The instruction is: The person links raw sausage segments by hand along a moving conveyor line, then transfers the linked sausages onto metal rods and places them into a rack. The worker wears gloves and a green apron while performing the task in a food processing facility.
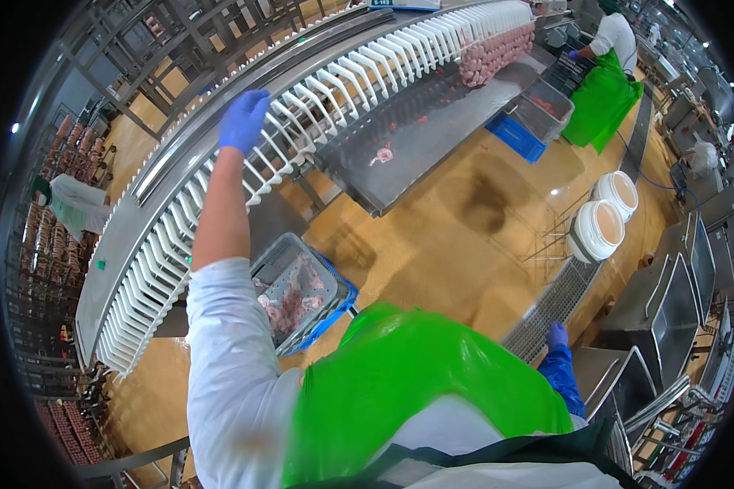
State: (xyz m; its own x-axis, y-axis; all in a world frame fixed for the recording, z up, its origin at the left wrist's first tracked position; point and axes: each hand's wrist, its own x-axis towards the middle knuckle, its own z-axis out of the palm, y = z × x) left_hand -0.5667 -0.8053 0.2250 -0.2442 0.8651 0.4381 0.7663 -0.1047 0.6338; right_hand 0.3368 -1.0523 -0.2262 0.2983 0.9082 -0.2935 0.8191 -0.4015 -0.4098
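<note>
My left hand [245, 122], in a purple-blue glove, reaches out to a curved conveyor rail [151, 183] lined with white plastic hooks [334, 85]. It rests on or just over the rail's edge beside the hooks, its fingers fairly straight; I see nothing held in it. Down at my right side hangs my right hand [556, 336], gloved and below a blue sleeve. Its fingers are too small to make out. Linked sausages [497, 55] hang from hooks farther along. Under the rail, a steel tray [416, 122] carries a few meat scraps.
A grey crate [322, 281] with meat scraps sits near my left. Beyond the tray, a person in a green apron [599, 98] works by a blue bin [515, 137]. White buckets [595, 232] and steel carts [661, 301] stand to the right; another person [77, 204] is at far left.
</note>
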